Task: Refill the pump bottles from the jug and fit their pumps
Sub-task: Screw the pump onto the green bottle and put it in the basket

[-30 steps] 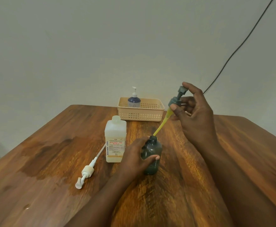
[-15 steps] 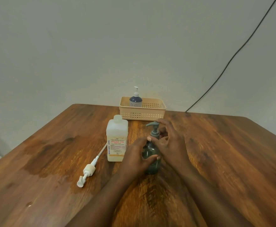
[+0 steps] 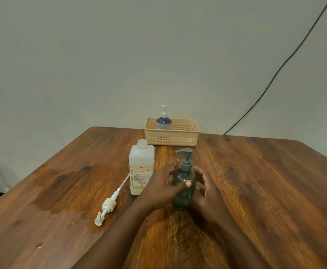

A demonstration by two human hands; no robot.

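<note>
A dark green pump bottle (image 3: 185, 197) stands upright near the middle of the wooden table (image 3: 265, 191), its grey-green pump (image 3: 186, 158) seated on the neck. My left hand (image 3: 163, 188) wraps the bottle from the left, thumb across its front. My right hand (image 3: 207, 189) sits just right of the bottle with fingers apart, off the pump. The translucent white jug (image 3: 141, 171) stands uncapped to the left. A loose white pump (image 3: 108, 205) with its long tube lies on the table beside the jug.
A beige basket (image 3: 175, 139) stands at the table's far edge with a blue pump bottle (image 3: 164, 122) in it. A dark damp patch (image 3: 61, 189) covers the left of the table. A black cable (image 3: 275, 74) runs down the wall.
My right hand lowered the pump and its yellow tube into the green bottle, then let go of the pump head and dropped beside the bottle. My left hand stayed on the bottle.
</note>
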